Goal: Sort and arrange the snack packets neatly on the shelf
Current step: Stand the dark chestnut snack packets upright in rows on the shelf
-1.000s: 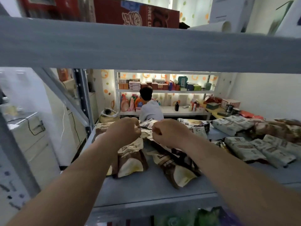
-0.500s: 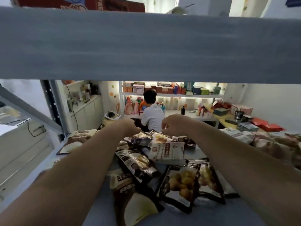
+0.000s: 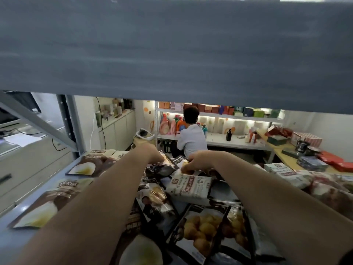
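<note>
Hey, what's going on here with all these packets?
A person is sorting a jumbled pile of snack packets on a grey shelf. Both arms reach to its far end: the left hand grips a dark packet, the right hand curls into the pile beside it, its hold hidden. Brown packets lie flat on the left.

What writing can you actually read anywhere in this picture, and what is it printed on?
None reads clearly.
White rectangular snack packet: dark label print, too blurred.
Brown chip packets with a pale crisp picture: header lettering, blurred.
Black packets showing golden balls: print too small.
Coloured boxes on the far lit shelf: too small.
</note>
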### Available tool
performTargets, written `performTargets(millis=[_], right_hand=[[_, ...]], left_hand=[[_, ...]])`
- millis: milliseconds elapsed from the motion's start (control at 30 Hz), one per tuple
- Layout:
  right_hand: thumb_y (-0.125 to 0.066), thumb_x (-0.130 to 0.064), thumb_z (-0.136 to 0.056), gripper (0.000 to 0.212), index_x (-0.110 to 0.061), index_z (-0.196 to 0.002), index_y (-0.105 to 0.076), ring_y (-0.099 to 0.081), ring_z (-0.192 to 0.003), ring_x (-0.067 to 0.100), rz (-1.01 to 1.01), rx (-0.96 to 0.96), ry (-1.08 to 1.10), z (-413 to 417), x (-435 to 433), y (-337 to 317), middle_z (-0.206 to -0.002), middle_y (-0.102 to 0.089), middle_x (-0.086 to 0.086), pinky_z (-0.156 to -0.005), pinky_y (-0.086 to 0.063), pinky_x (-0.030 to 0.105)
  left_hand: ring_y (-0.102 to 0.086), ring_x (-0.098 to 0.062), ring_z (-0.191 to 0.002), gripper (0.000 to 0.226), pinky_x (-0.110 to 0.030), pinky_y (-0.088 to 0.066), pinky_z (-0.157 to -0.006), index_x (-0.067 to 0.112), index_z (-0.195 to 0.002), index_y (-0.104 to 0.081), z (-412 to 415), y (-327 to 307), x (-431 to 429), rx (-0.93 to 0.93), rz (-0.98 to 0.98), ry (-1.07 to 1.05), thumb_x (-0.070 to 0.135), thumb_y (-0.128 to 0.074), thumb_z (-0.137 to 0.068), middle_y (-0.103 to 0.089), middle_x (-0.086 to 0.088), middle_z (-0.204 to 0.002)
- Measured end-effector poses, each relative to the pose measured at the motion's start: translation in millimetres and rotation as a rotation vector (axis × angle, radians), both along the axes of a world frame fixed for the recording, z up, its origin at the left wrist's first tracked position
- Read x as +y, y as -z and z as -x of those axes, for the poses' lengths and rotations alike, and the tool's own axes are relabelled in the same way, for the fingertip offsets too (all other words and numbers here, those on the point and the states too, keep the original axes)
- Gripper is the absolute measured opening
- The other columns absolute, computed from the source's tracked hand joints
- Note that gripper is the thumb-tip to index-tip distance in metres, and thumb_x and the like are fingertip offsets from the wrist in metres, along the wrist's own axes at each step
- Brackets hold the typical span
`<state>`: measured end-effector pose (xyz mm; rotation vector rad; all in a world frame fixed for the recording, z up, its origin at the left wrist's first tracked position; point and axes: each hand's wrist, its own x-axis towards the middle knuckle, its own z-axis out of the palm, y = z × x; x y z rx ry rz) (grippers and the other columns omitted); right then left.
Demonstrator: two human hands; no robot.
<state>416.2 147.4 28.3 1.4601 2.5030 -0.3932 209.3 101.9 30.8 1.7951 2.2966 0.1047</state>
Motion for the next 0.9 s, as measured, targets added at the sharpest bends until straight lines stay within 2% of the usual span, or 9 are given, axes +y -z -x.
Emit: performTargets(millis=[133,233,367,400,500,567,667,767,900], right_hand=[[-0.06,-0.072,-0.075,0.053,-0.021,-0.091,-0.065,-0.062,-0.081,0.013,0.01,0.006,0.052,-6,4,-1,-0.091,-0.067,-0.003,-0.062,-0.042,0.029],[-0.066,-0.07,-0.07,0.05,-0.022,-0.085,-0.061,-0.06,-0.08,0.013,0.012,0.021,0.116,-16,4,-4,-0.089,-0.063,-0.004,-0.061,-0.041,0.029],[-0.071,-0.067,-0.067,0.058,-0.017,-0.095,-0.068,-0.063,-0.082,0.016,-0.008,0.037,0.201,-33,-1,-4,-0.093,-0.067,0.0,-0.065,-0.045,0.029],[-0.072,-0.066,-0.066,0.058,-0.016,-0.095,-0.068,-0.064,-0.082,0.017,-0.013,0.043,0.228,-37,-3,-4,-0.093,-0.068,0.001,-0.066,-0.047,0.03],[-0.075,-0.06,-0.067,0.055,-0.014,-0.097,-0.068,-0.065,-0.083,0.019,-0.014,0.075,0.318,-50,-9,-6,-0.094,-0.069,0.004,-0.064,-0.047,0.03],[-0.076,-0.058,-0.069,0.055,-0.014,-0.101,-0.067,-0.064,-0.083,0.018,-0.031,0.093,0.375,-59,-15,-5,-0.095,-0.068,0.003,-0.063,-0.045,0.029],[-0.077,-0.056,-0.068,0.059,-0.012,-0.107,-0.066,-0.063,-0.087,0.018,-0.047,0.139,0.45,-68,-23,-3,-0.099,-0.067,0.004,-0.066,-0.047,0.029],[-0.08,-0.046,-0.068,0.054,-0.012,-0.108,-0.065,-0.061,-0.083,0.015,-0.076,0.241,0.504,-70,-29,-4,-0.096,-0.065,0.002,-0.063,-0.048,0.028],[-0.079,-0.025,-0.07,0.042,-0.012,-0.104,-0.058,-0.063,-0.063,0.016,-0.061,0.556,0.54,-66,-30,-12,-0.084,-0.069,0.006,-0.048,-0.045,0.025]], left_hand=[[-0.06,-0.02,-0.094,0.046,-0.027,-0.047,-0.07,0.011,-0.11,-0.06,3,2,1,-0.071,0.014,-0.019,0.044,-0.067,-0.08,-0.062,-0.006,-0.104],[-0.063,-0.022,-0.093,0.061,-0.033,-0.055,-0.082,0.007,-0.114,-0.061,6,7,1,-0.211,-0.096,-0.038,0.042,-0.082,-0.068,-0.064,-0.006,-0.102],[-0.06,-0.028,-0.098,0.085,-0.044,-0.054,-0.09,0.008,-0.134,-0.047,6,7,3,-0.556,-0.167,-0.07,0.017,-0.089,-0.061,-0.056,-0.009,-0.107],[-0.062,-0.029,-0.097,0.079,-0.044,-0.055,-0.09,0.01,-0.131,-0.048,6,7,4,-0.632,-0.167,-0.077,0.013,-0.087,-0.063,-0.057,-0.011,-0.106],[-0.063,-0.031,-0.086,0.035,-0.038,-0.054,-0.08,0.011,-0.099,-0.057,8,9,5,-0.811,-0.157,-0.083,0.004,-0.076,-0.071,-0.062,-0.022,-0.102],[-0.062,-0.032,-0.082,0.021,-0.041,-0.054,-0.074,0.001,-0.097,-0.063,7,12,6,-0.932,-0.171,-0.091,0.001,-0.069,-0.076,-0.064,-0.026,-0.101],[-0.066,-0.032,-0.079,0.009,-0.042,-0.055,-0.073,0.001,-0.09,-0.061,1,10,7,-1.118,-0.196,-0.1,0.002,-0.061,-0.081,-0.064,-0.018,-0.084],[-0.066,-0.026,-0.068,0.017,-0.036,-0.057,-0.064,0.005,-0.091,-0.064,-2,6,8,-1.255,-0.257,-0.036,-0.003,-0.052,-0.082,-0.067,-0.013,-0.077],[-0.072,-0.026,-0.078,0.027,-0.031,-0.056,-0.056,0.013,-0.099,-0.067,-2,2,7,-1.305,-0.325,0.031,-0.002,-0.051,-0.084,-0.075,-0.009,-0.085]])
